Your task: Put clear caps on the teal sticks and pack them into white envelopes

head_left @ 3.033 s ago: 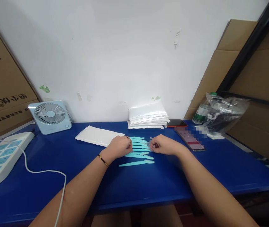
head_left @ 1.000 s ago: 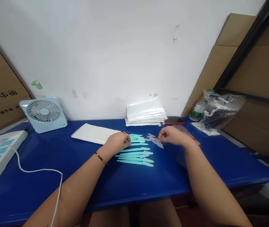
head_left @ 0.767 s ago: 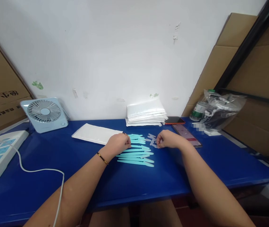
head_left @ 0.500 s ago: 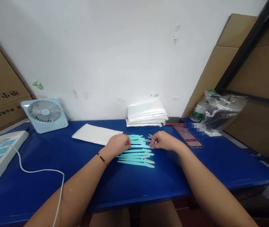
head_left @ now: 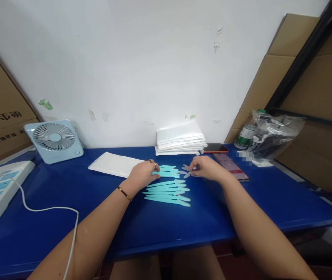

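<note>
Several turquoise sticks with angled heads (head_left: 167, 200) lie in a row on the blue table, handles to the left. More of them sit further back, where my left hand (head_left: 144, 174) pinches the handle end of one turquoise stick (head_left: 166, 175). My right hand (head_left: 203, 168) is to the right of the heads, fingers closed at the small translucent caps (head_left: 187, 175); whether it grips one is too small to tell. A white flat packet (head_left: 113, 164) lies left of and partly behind my left hand.
A stack of white packets (head_left: 180, 140) stands by the wall. Two phones (head_left: 231, 167) lie at the right, near a bottle (head_left: 245, 136) and a clear plastic bag (head_left: 273, 136). At the left are a fan (head_left: 55, 140), a power strip (head_left: 1, 188) and a white cable (head_left: 52, 208).
Both hands have moved slightly back, away from the front row. One more stick now lies at the back of that row. My right hand has shifted a little to the right.
</note>
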